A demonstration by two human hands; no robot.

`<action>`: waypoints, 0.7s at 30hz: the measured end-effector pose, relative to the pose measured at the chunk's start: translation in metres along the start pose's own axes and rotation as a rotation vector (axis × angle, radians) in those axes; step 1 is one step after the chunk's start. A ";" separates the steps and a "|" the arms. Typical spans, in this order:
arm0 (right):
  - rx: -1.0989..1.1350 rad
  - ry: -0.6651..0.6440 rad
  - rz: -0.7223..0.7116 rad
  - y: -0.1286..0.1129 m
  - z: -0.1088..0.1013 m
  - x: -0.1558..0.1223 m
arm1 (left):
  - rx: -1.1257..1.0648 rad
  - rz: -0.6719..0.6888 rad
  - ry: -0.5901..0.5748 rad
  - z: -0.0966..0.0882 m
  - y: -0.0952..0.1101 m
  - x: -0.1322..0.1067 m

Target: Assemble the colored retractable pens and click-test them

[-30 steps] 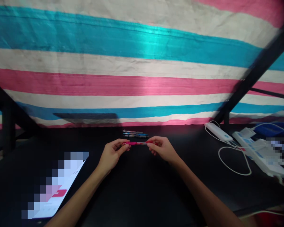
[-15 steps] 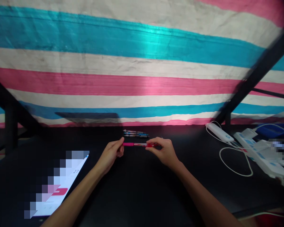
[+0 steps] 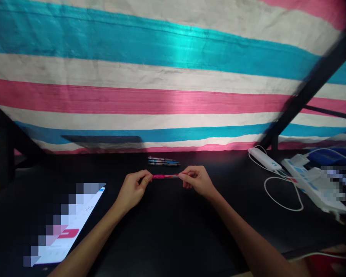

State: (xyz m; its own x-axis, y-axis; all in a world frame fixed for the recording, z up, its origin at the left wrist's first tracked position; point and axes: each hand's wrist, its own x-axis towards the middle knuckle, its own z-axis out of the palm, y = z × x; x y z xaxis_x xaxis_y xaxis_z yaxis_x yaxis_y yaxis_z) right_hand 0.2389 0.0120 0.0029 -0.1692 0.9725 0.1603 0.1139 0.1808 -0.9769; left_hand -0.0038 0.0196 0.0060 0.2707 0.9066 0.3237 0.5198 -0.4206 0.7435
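A red pen (image 3: 165, 176) is held level above the dark table (image 3: 173, 231), each end pinched by the fingers of the left hand (image 3: 132, 190) and right hand (image 3: 198, 181), likely steadying it for two-handed work. More pens (image 3: 163, 162) lie just behind.

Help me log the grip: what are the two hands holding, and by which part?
One pink pen, held level: the left hand pinches its left end with the fingertips, and the right hand pinches its right end.
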 end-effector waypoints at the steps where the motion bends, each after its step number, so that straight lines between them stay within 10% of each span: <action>1: 0.051 -0.012 0.035 0.000 -0.001 0.001 | 0.038 0.029 0.012 0.000 0.003 -0.001; 15: 0.551 -0.213 0.617 -0.003 -0.013 0.007 | 0.226 0.360 0.081 0.002 0.018 -0.008; 21: 0.715 0.003 0.364 -0.007 -0.004 0.006 | 0.224 0.382 0.036 0.010 0.017 -0.010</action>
State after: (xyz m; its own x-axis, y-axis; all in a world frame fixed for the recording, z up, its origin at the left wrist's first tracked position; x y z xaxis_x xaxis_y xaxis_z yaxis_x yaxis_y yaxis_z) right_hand 0.2407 0.0166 0.0112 -0.2390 0.9530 -0.1864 -0.4938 -0.2845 -0.8217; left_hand 0.0104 0.0032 0.0097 0.4513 0.6838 0.5734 0.5516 -0.7188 0.4231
